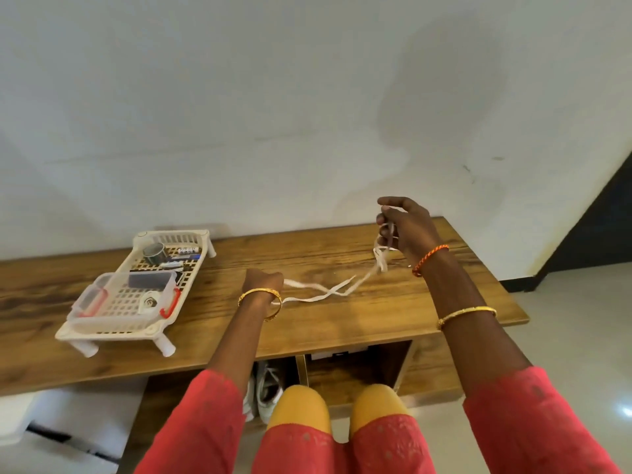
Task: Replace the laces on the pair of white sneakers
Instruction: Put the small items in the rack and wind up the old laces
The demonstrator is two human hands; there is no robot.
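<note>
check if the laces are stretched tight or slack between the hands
Slack. The laces lie crossed on the table between left hand and right hand.

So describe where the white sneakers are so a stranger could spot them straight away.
Start at the long wooden table and look beneath its front edge. The white sneakers stand in the open compartment there, beside the person's yellow-clad knee; they are the only footwear visible.
</note>
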